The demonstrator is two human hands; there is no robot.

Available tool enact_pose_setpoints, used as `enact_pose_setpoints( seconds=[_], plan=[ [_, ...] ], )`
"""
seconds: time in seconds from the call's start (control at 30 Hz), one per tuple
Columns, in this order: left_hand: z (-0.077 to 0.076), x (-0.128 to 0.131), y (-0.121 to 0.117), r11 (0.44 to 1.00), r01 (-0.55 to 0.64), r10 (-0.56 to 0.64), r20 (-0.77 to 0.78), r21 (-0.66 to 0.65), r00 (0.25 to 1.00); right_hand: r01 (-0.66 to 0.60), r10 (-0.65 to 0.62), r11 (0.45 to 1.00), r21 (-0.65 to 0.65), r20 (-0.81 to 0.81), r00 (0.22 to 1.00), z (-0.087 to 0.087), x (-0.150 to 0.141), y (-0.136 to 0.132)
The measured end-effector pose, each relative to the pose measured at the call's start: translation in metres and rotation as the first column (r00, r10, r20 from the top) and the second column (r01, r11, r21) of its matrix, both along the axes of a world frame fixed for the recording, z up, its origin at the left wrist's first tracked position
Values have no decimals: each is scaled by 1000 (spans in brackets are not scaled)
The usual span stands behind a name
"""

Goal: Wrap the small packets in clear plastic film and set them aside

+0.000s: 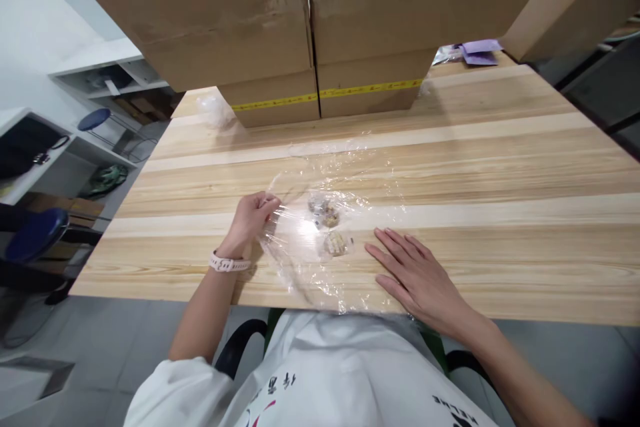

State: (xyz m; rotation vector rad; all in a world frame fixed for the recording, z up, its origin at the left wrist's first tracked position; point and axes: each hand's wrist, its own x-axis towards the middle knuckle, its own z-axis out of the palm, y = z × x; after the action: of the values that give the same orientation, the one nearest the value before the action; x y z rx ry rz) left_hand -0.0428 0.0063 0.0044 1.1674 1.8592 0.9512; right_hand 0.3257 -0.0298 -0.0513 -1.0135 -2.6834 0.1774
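Clear film (pixel 300 273) on the table (pixel 510 240) is pinched by the left hand (pixel 251 219), the right hand (pixel 414 275) flat and released.

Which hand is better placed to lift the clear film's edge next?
Left, probably: the left hand appears to pinch the clear film at its left edge, while the right hand lies flat, palm down, gripping nothing visible.

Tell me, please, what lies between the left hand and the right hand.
The head view shows crinkled clear plastic film and small brownish pieces between the left hand and right hand.
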Motion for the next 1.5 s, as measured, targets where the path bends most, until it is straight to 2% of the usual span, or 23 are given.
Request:
enact_pose_setpoints(
  seconds=[0.13, 0.27, 0.37, 0.43, 0.53, 0.63, 0.73, 0.83, 0.9, 0.97, 1.07, 1.1, 1.17, 1.23, 1.33, 1.4, 1.5],
  plan=[
    [-2, -21, -6, 988, -155, 155, 110, -8, 982, -16, 16, 1000, -10, 3, 1000, 0, 0, 0],
    [-1, -32, -7, 972, -235, 233, 84, 15, 969, -22, 22, 1000, -2, -5, 1000, 0, 0, 1],
    [3, -31, -11, 956, -290, 285, 84, 43, 955, -23, 23, 1000, 8, -9, 1000, 0, 0, 1],
    [6, -22, -18, 950, -310, 303, 147, 33, 942, -19, 19, 1000, 5, -9, 1000, -1, 0, 0],
    [6, -2, -29, 968, -249, 249, 217, -26, 944, -19, 19, 1000, -15, -7, 1000, -1, 1, -1],
    [1, 9, -29, 976, -218, 213, 164, 15, 963, -25, 25, 999, -43, -12, 1000, -2, 5, 6],
    [-3, 7, -18, 973, -223, 213, 122, 67, 969, -21, 22, 996, -83, 3, 1000, -4, 13, 30],
    [-2, 2, -13, 983, -174, 170, 68, 56, 983, -40, 45, 992, -121, 38, 998, -3, 27, 67],
    [1, -1, -19, 992, -123, 123, 27, 20, 992, -71, 80, 989, -132, 59, 995, 5, 35, 88],
    [5, -7, -30, 997, -83, 82, -47, -12, 996, -51, 54, 996, -70, 50, 997, 21, 36, 94],
    [12, -20, -39, 994, -111, 106, -214, -10, 971, 6, -3, 996, 87, -41, 999, 49, 13, 70],
    [13, -23, -38, 992, -128, 123, -264, -3, 957, -46, 51, 995, 89, -60, 997, 56, 0, 55],
    [15, -24, -26, 990, -141, 129, -357, -7, 925, -240, 243, 970, 42, -123, 962, 61, -33, 21],
    [13, -16, -7, 991, -124, 88, -448, -51, 890, -300, 297, 954, -16, -112, 948, 54, -66, -6],
    [3, 4, 23, 992, -72, 1, -582, -100, 813, -167, 165, 986, 6, -181, 969, 32, -96, -26],
    [-5, 13, 37, 995, -25, -38, -632, -91, 774, -101, 96, 995, -5, -269, 958, 22, -98, -29],
    [-13, 12, 44, 997, -9, -41, -658, -73, 752, -141, 118, 989, -40, -348, 930, 17, -83, -33]
  ],
)
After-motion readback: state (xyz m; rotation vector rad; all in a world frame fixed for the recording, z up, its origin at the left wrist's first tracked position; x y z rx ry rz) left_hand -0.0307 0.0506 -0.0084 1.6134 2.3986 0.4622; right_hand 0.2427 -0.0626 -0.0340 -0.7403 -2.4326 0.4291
